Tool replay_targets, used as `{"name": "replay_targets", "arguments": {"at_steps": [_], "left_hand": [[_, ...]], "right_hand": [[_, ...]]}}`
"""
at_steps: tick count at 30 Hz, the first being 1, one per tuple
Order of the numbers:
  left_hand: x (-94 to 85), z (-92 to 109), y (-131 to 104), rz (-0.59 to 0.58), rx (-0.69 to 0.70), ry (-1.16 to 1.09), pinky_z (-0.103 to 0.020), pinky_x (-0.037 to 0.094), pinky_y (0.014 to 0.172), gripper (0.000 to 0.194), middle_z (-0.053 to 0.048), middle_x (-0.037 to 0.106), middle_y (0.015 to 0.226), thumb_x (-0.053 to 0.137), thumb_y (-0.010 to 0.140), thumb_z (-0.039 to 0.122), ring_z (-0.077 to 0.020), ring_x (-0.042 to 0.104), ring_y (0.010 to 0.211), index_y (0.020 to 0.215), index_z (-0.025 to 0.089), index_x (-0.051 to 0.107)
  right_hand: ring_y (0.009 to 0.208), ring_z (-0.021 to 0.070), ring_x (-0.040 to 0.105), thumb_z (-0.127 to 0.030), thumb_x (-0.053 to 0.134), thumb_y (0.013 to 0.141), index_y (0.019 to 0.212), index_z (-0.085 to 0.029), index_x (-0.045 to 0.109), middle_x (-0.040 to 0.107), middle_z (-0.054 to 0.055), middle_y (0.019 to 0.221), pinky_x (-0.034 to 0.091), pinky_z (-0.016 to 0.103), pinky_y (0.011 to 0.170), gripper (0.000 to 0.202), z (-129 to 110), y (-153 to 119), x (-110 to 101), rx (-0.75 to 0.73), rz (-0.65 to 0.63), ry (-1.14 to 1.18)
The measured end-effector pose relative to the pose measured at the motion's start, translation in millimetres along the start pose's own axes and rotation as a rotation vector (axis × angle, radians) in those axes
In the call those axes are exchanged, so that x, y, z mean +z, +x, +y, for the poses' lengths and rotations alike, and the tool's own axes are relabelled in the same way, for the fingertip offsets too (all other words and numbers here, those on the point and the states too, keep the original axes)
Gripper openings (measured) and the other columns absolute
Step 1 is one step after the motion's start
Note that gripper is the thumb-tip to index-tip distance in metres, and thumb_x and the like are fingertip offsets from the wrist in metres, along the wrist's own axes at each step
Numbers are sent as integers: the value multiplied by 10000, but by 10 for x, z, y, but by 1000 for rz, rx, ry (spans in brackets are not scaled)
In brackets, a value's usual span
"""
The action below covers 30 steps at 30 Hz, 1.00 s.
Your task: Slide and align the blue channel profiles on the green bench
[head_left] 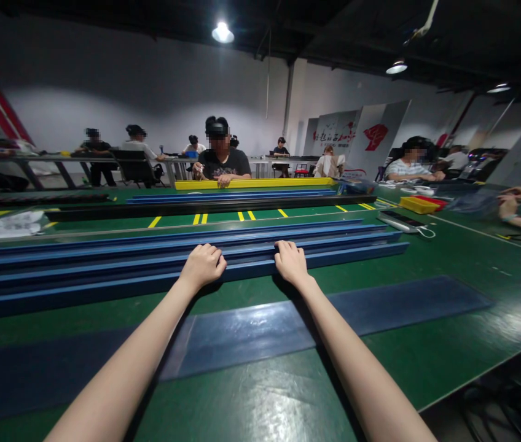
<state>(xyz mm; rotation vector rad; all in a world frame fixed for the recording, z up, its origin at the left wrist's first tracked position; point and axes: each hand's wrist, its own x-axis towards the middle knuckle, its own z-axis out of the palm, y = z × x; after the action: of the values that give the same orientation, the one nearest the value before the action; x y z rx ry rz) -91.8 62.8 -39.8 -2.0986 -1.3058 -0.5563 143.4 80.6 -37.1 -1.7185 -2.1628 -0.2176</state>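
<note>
Evidently, steadiness matters most here, since the near blue rail (pixel 357 255) is long and runs off the left edge of the view. Handling it well would mean sharing the load evenly between both hands, keeping it parallel to the middle blue rail (pixel 58 274) just beyond, and pressing gently so that it doesn't bow or roll. I would also mind its right end, near the phone-like device (pixel 401 221), which has a white cable (pixel 426 232) beside it.

Both arms reach forward from the near side, crossing above the clear bluish strip (pixel 251 334) that lies flat on the green table (pixel 463 331). The left hand (pixel 202 265) sits palm down across the near rail, fingers bent together and the thumb to the right. The right hand (pixel 290 261) mirrors it a little way to the right, its fingers curled towards the middle rail. Each is partly closed; the fingertips are hidden, so I can't tell whether they grip the rail or simply rest on it.
</note>
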Motion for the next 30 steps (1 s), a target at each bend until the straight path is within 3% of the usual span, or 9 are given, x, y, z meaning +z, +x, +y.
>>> {"name": "replay_targets", "arguments": {"at_steps": [12, 23, 26, 30], "left_hand": [[4, -17, -17, 10, -26, -14, -308, 391, 637, 275, -77, 631, 684, 379, 784, 218, -190, 546, 710, 700, 161, 635], [-30, 7, -54, 5, -73, -10, -300, 396, 639, 261, -69, 613, 687, 388, 778, 220, -184, 530, 695, 718, 161, 636], [-47, 20, -63, 4, -74, -14, -298, 392, 637, 258, -69, 618, 699, 392, 777, 222, -184, 533, 704, 721, 163, 636], [-52, 59, -92, 13, -112, 7, -307, 388, 635, 262, -71, 638, 744, 389, 787, 227, -192, 545, 723, 770, 162, 642]], "right_hand": [[1033, 197, 403, -187, 326, 801, 1046, -179, 471, 549, 83, 1071, 399, 283, 727, 285, -49, 61, -44, -33, -45, 3], [1026, 205, 406, -190, 339, 799, 1038, -170, 481, 552, 87, 1055, 405, 276, 725, 278, -77, -9, -55, -31, -9, -24], [1034, 201, 409, -192, 332, 809, 1062, -161, 487, 551, 88, 1076, 402, 276, 759, 299, -45, -38, -61, -48, -9, -27], [1125, 174, 376, -235, 264, 864, 1137, -148, 481, 510, 82, 1191, 336, 283, 904, 360, 103, -59, -37, -180, -24, -1]]}}
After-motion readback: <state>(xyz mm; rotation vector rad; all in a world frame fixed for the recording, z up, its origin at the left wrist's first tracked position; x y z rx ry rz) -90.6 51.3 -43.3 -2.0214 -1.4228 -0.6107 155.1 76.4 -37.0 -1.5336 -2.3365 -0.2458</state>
